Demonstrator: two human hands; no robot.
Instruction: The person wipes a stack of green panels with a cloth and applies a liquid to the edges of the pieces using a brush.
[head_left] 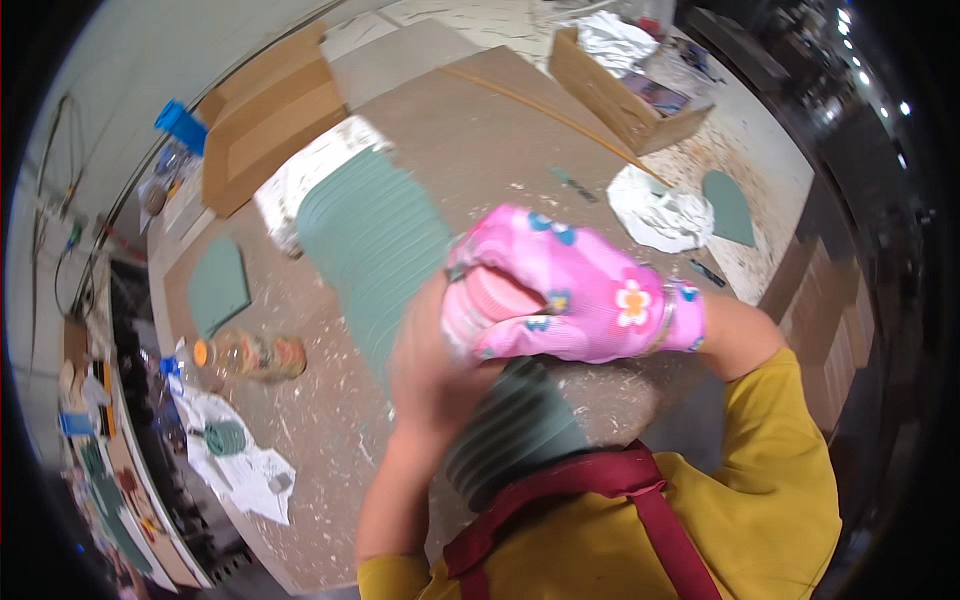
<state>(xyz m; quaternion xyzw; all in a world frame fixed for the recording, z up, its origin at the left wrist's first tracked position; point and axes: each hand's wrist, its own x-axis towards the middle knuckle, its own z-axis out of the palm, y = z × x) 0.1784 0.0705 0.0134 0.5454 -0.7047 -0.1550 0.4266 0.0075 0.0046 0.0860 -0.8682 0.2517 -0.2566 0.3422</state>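
Glove's about on at this point. The right hand [580, 290] is already inside a pink flowered glove [610, 275], stretchy knit fabric with a ribbed cuff snug at the wrist. The bare left hand [435, 365] is blurred, but its grip looks closed on the glove's fingertip end, tugging it. The other hand has no glove yet, and I can't spot a second one. Both hands hover just over a long fanned stack of green sheets [375, 235], thin and ridged edge-on, lying on the dusty, chip-strewn surface [480, 140]. Left of that stack: a clear bottle [250, 355] on its side.
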